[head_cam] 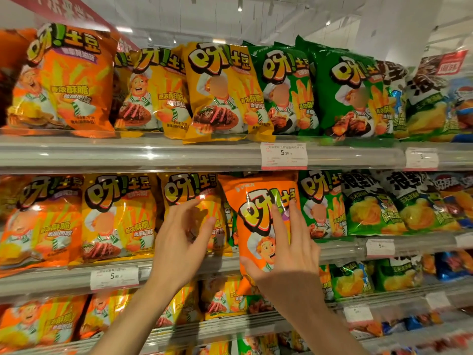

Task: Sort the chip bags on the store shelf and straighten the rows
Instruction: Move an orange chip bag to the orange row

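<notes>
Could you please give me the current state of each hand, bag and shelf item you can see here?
Right hand: holds the orange bag, fingers spread on its front, thumb at its lower edge.
Orange bag: upright, pulled forward of the middle shelf row.
Left hand: open, fingers reaching at the yellow bag.
Yellow bag: upright in the middle row.
Top-shelf green bags: upright, leaning slightly.
Price tag: clipped on the top shelf rail.

White ceiling (256,19) with small spotlights (239,8); a white pillar (409,29) at right; a red sign (58,8) at upper left.
</notes>
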The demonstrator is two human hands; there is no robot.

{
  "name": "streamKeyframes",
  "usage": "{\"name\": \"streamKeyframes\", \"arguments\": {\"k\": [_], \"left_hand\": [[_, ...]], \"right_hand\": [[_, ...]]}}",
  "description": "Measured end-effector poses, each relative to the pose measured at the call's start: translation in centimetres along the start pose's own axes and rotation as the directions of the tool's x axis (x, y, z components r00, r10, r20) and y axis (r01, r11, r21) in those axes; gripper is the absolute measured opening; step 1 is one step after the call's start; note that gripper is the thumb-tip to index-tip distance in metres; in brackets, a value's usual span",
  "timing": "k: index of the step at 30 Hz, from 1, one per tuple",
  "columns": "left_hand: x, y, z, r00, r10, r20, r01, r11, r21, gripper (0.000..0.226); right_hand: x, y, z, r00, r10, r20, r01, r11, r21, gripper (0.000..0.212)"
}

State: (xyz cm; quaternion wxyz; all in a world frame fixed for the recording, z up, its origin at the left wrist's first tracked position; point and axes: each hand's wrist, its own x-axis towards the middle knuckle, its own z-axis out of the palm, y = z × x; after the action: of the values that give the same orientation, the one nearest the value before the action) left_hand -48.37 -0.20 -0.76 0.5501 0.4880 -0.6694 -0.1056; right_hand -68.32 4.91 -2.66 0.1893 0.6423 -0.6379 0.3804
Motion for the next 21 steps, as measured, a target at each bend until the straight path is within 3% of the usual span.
{"name": "streamKeyframes", "arguments": {"k": [3, 6, 11, 15, 21], "left_hand": [[0.4, 2.3, 0.3, 0.962, -0.151, 0.228, 0.196, 0.962, -0.189, 0.051], [0.6, 3.7, 0.8, 0.901, -0.205, 0.382, 0.330, 0.896, -0.298, 0.034], [0.6, 3.4, 1.2, 0.885, -0.239, 0.399, 0.387, 0.854, -0.347, 0.032], [0.5, 3.0, 1.3, 0.887, -0.249, 0.389, 0.407, 0.820, -0.403, 0.029], [0.5, 2.8, 0.8, 0.893, -0.251, 0.374, 0.417, 0.774, -0.477, 0.025]], "right_hand": [[-0.2, -0.5, -0.2, 0.999, -0.036, 0.018, 0.036, 0.999, 0.027, 0.107], [-0.4, -0.8, -0.4, 0.996, -0.074, 0.049, 0.072, 0.996, 0.049, 0.108], [-0.4, -0.8, -0.7, 0.982, -0.107, 0.157, 0.091, 0.990, 0.104, 0.112], [0.0, -0.5, -1.3, 0.951, -0.127, 0.282, 0.047, 0.961, 0.272, 0.112], [1.7, 0.9, -3.6, 0.888, 0.031, 0.459, -0.290, 0.813, 0.505, 0.095]]}}
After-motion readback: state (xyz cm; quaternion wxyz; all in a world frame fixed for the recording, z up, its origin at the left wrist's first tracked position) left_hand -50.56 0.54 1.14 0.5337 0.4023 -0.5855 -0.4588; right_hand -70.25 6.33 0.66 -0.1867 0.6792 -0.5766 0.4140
